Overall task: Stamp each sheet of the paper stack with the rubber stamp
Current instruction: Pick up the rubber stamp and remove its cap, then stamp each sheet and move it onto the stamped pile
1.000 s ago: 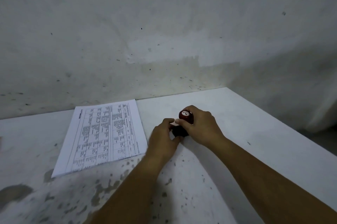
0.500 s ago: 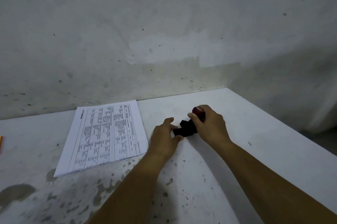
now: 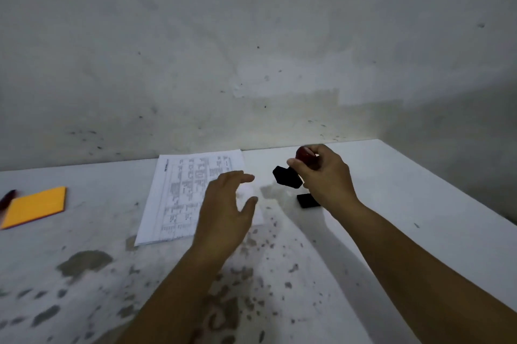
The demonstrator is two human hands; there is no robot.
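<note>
- The right hand (image 3: 327, 178) is up off the table (image 3: 391, 203), fingers curled round the dark red handle of the rubber stamp (image 3: 291, 173). The stamp is tilted, with its black base pointing left and a bit towards the camera, clear of the tabletop.
- Just below that hand, a small flat black piece, the cap (image 3: 307, 200), lies on the table. It looks like a stamp cover or pad, can't say which. The wrist hides its right end.
- The left hand (image 3: 226, 212) is open and kinda blurry, fingers spread loosely and thumb out, holding nothing. It hovers over the right part of the paper stack (image 3: 179, 198); can't tell if it's actually touching the paper.
- The paper stack sits left of centre on the table, far edge close to the wall (image 3: 251, 36), turned at a slight angle. The top sheet is printed with a table of small text, too fuzzy to read. The near right corner is hidden behind the left hand.
- The stamp is to the right of the stack, near it but not over it, and the left hand is between the two.
- Way over on the left there's an orange notepad (image 3: 36, 206) lying flat, and a dark pen-like thing (image 3: 7, 198) at the picture's edge just beside it, too blurred to be sure.
- The table is white with lots of grey blotches and specks on the near side, and the wall behind is scuffed and grubby too.
</note>
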